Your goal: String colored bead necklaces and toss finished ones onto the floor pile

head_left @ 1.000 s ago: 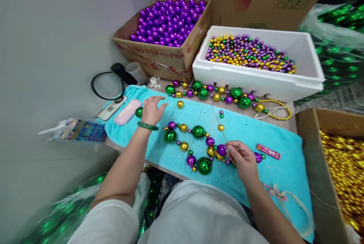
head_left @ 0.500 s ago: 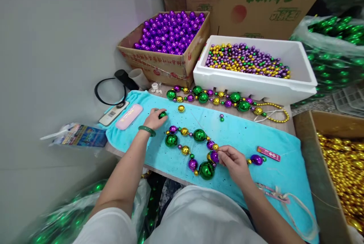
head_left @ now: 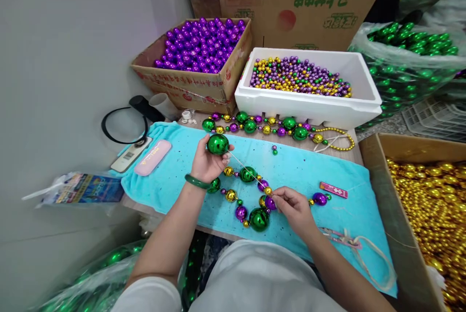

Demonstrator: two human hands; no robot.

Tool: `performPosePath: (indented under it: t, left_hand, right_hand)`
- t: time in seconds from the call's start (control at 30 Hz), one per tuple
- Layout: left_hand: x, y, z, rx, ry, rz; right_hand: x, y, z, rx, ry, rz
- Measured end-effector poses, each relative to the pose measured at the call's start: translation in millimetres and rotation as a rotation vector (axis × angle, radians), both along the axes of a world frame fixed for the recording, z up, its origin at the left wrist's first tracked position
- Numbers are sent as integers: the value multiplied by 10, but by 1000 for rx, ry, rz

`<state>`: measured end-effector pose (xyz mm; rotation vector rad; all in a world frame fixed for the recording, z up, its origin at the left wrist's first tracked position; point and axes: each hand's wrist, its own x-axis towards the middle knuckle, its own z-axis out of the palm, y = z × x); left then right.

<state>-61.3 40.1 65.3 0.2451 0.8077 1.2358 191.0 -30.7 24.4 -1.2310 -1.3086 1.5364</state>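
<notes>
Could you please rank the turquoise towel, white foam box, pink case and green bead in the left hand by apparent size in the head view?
Turquoise towel, partly covered
White foam box
Pink case
Green bead in the left hand

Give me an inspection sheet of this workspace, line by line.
Surface: turquoise cloth towel, dark specks scattered.
Work items: large shiny green round bead; thin pale string, drawn straight; shiny green, gold and purple bead strand on the towel.
Clutter: pink oblong case, at left.
Hands: left hand holding the green bead; right hand apparently pinching the string.
Cables: nothing seen for certain; black loop at left unclear.
Surroundings: brown cardboard box of purple beads; white foam box.
</notes>
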Motion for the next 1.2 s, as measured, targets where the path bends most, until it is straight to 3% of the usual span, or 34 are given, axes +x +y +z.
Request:
performPosePath:
  t: [0.2,0.63,0.73,0.93,1.03,1.2]
  left_hand:
    - [126,1,23,-18,-91,4]
    - [144,8,16,-8,-82,7]
    - [176,-17,-7,24,-19,4]
    - [396,-167,-30,191,293,31]
    - [458,-215,-15,231,316,63]
    - [461,-251,1,280,286,-20]
  right_hand:
    - [22,2,14,7,-35,8]
    - [21,2,-5,4,-35,-11]
    - [12,9,-17,-4,-32,-19]
    - [-41,27,-64,-16,10,-61]
    - [-52,44,-85,-28,28,-78]
    - [-24,60,-84,-64,56,-64]
